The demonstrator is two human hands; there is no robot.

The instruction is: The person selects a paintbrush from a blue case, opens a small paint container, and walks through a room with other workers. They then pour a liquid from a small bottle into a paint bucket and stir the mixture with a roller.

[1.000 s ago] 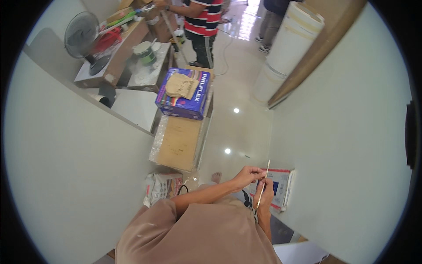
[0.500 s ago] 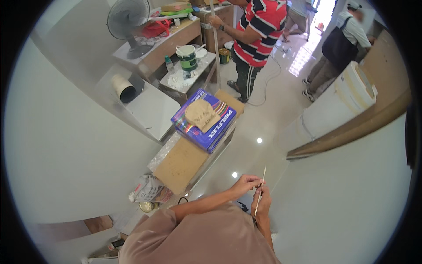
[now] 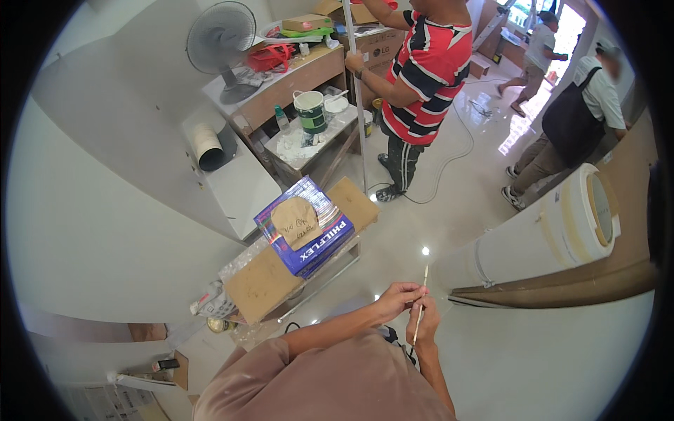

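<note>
A thin pale stick [image 3: 426, 274] with a narrow tip stands nearly upright between my hands; its exact kind is too small to make out. My left hand [image 3: 399, 298] pinches it near the upper part, fingertips pressed together. Just below, my right hand [image 3: 424, 320] is closed round its lower length. Something dark and cord-like shows under the right hand, partly hidden by my shirt. Ahead to the left, a blue box [image 3: 309, 228] lies on a cardboard-topped bench, with a piece of brown cardboard [image 3: 295, 221] bearing handwriting on top.
A large white cylinder [image 3: 533, 228] leans at the right. A person in a striped shirt [image 3: 435, 77] grips a long pole [image 3: 357, 98]; two others stand farther right. Left are a fan [image 3: 222, 38], a paint bucket [image 3: 309, 112] and a low table. A cable [image 3: 449, 161] crosses the floor.
My view has shifted, so the box and bench sit farther left and lower. Both hands keep hold of the pale stick in much the same pose.
</note>
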